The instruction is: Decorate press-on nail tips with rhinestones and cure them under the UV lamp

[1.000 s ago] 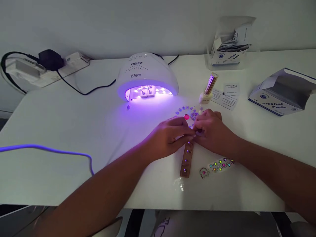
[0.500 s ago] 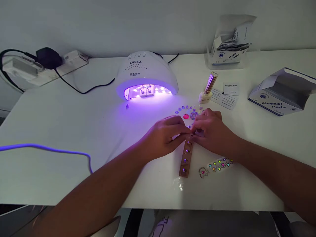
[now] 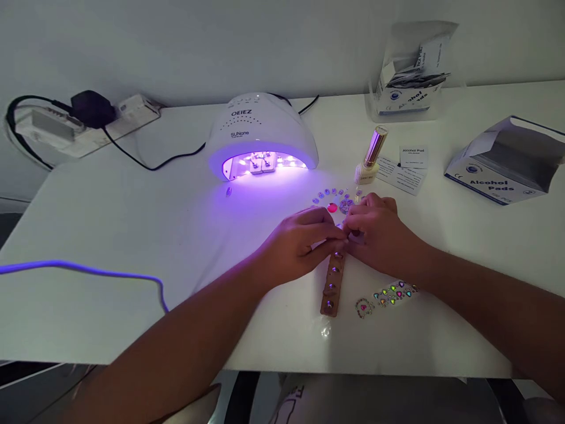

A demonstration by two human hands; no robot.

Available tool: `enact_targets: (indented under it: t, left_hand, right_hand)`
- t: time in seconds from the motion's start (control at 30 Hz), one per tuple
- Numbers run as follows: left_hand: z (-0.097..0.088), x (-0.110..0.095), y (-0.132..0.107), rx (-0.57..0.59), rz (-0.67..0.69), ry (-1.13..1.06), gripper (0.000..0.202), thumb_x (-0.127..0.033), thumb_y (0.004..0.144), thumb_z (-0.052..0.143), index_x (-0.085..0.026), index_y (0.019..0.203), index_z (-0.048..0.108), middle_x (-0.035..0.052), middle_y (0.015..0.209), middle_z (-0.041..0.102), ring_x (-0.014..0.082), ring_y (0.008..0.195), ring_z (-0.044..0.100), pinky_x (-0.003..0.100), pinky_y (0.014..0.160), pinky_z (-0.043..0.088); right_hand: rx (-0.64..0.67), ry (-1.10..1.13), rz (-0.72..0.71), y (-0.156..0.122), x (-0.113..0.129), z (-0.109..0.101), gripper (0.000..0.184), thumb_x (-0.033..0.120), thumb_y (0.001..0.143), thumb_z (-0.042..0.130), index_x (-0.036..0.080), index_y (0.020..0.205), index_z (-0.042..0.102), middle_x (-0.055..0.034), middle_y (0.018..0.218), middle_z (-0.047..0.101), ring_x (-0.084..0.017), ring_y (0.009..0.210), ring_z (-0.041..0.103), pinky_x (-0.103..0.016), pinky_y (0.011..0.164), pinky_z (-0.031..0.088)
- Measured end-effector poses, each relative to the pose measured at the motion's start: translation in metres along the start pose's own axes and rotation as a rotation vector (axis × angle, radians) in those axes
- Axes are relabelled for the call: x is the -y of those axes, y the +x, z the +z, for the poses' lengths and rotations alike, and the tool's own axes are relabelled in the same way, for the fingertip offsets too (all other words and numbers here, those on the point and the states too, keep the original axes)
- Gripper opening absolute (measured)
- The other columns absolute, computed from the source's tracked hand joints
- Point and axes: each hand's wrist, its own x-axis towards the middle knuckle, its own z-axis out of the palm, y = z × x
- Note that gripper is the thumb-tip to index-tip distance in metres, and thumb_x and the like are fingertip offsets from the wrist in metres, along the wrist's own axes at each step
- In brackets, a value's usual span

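Note:
My left hand (image 3: 296,244) and my right hand (image 3: 378,235) meet fingertip to fingertip over the far end of a narrow brown strip (image 3: 332,285) studded with small gems. Both hands have their fingers pinched together at that end; what they pinch is too small to make out. Just beyond the fingers lies a round gem wheel (image 3: 336,202) with a pink centre. A sheet of coloured heart stickers (image 3: 388,295) lies beside my right wrist.
A white nail lamp (image 3: 261,135) glows purple at the back. A gold-capped polish bottle (image 3: 371,156) stands near alcohol pad packets (image 3: 413,158) and two open pad boxes (image 3: 503,165), (image 3: 410,88). A power strip (image 3: 79,121) and cables lie left.
Both hands stay pinched at the strip's far end with only slight finger shifts. The view has moved a little.

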Motion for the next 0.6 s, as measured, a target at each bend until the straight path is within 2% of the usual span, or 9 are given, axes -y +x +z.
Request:
enact_targets:
  t: [0.37, 0.47, 0.6]
  left_hand:
    - [-0.0074, -0.0013, -0.0013, 0.056, 0.077, 0.272, 0.017, -0.018, 0.09, 0.051, -0.017, 0.086, 0.067, 0.0046, 0.076, 0.061, 0.0124, 0.067, 0.053, 0.025, 0.06, 0.046]
    - [-0.0073, -0.0009, -0.0016, 0.045, 0.076, 0.254, 0.015, -0.016, 0.089, 0.052, -0.016, 0.086, 0.067, 0.0045, 0.077, 0.06, 0.0123, 0.067, 0.054, 0.025, 0.06, 0.046]
    - [-0.0034, -0.001, -0.0005, -0.024, 0.105, 0.164, 0.011, -0.014, 0.088, 0.055, -0.013, 0.088, 0.066, 0.0051, 0.077, 0.06, 0.0116, 0.068, 0.055, 0.024, 0.063, 0.048]
  right_hand:
    - [0.014, 0.013, 0.028, -0.0011, 0.0022, -0.0012, 0.01, 0.028, 0.075, 0.071, 0.022, 0.068, 0.067, -0.0008, 0.077, 0.069, -0.023, 0.092, 0.047, -0.038, 0.08, 0.024]
    - [0.013, 0.017, 0.03, -0.0015, 0.0015, -0.0004, 0.01, 0.029, 0.075, 0.071, 0.023, 0.067, 0.068, -0.0006, 0.077, 0.069, -0.024, 0.093, 0.047, -0.039, 0.08, 0.024]
    - [-0.01, 0.006, 0.018, -0.0014, 0.0, 0.0014, 0.009, 0.028, 0.075, 0.07, 0.022, 0.068, 0.067, -0.0003, 0.078, 0.069, -0.024, 0.093, 0.047, -0.039, 0.079, 0.024]
